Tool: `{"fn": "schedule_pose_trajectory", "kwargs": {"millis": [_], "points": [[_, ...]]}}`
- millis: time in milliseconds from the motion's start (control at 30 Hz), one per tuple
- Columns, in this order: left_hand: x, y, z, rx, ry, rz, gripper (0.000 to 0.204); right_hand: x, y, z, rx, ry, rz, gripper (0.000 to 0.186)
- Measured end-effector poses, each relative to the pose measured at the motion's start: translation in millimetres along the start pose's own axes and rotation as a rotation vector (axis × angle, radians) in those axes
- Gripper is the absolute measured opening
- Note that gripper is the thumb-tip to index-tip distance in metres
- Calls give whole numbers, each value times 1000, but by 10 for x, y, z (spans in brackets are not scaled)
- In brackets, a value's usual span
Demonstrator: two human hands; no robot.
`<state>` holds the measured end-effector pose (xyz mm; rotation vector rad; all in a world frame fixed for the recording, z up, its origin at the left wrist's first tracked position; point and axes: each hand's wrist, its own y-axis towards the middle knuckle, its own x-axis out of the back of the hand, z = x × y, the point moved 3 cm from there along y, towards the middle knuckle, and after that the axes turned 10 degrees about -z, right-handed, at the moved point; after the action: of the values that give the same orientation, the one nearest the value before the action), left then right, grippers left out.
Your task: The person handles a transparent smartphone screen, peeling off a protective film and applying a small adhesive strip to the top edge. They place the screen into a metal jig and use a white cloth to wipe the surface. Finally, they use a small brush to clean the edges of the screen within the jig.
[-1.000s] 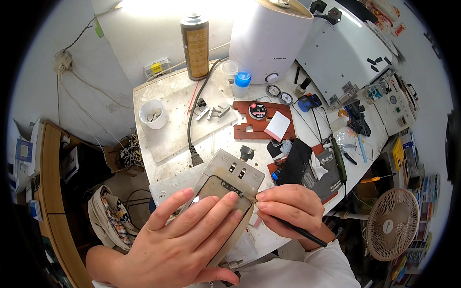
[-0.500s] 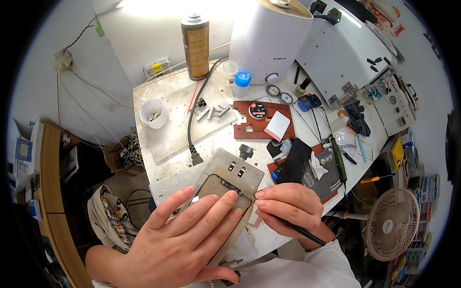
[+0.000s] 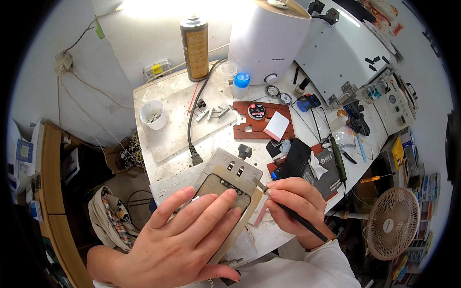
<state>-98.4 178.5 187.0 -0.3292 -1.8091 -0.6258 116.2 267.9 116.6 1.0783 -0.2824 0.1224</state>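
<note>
A phone-sized glass panel (image 3: 211, 186) with a black border lies on a metal holding fixture (image 3: 222, 161), which has slots and a black knob (image 3: 245, 152) at its far end. My left hand (image 3: 189, 240) rests flat across the panel with its fingers spread, covering much of it. Between the fingertips of my right hand (image 3: 302, 204) is a slim black-handled craft knife (image 3: 303, 222). Its narrow metal blade points up and left, just off the panel's far right corner and near the fixture's edge.
Beyond the fixture are a power plug (image 3: 196, 157), small metal clamps (image 3: 211, 113), a white cup (image 3: 154, 115), a spray can (image 3: 195, 53) and a blue-capped bottle (image 3: 241, 84). A brown tray (image 3: 240, 132) and black pouch (image 3: 294, 165) lie rightward. A fan (image 3: 393, 223) stands beyond the table's right edge.
My right hand has shifted slightly right, drawing the knife away from the panel's corner, so its blade now shows. My left hand stays in place on the panel.
</note>
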Motion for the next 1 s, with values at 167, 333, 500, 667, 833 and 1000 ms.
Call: {"fn": "schedule_pose_trajectory", "kwargs": {"millis": [167,333,500,667,833,1000], "points": [[32,91,-16,-9,-25,-52,77,63,-20,-10,17,133,-3,34],[60,148,-39,-50,99,-217,54,93,-24,50,65,369,67,30],[32,142,-223,-160,32,-328,30,92,5,155,61,570,145,25],[32,38,-327,-203,12,-341,19,130,-21,114,-97,849,121,17],[44,-131,-398,-150,-407,-92,22,229,-136,-42,-383,821,-154,16],[54,-226,-360,-142,-404,-153,27,183,-16,-29,-225,226,-55,33]]}}
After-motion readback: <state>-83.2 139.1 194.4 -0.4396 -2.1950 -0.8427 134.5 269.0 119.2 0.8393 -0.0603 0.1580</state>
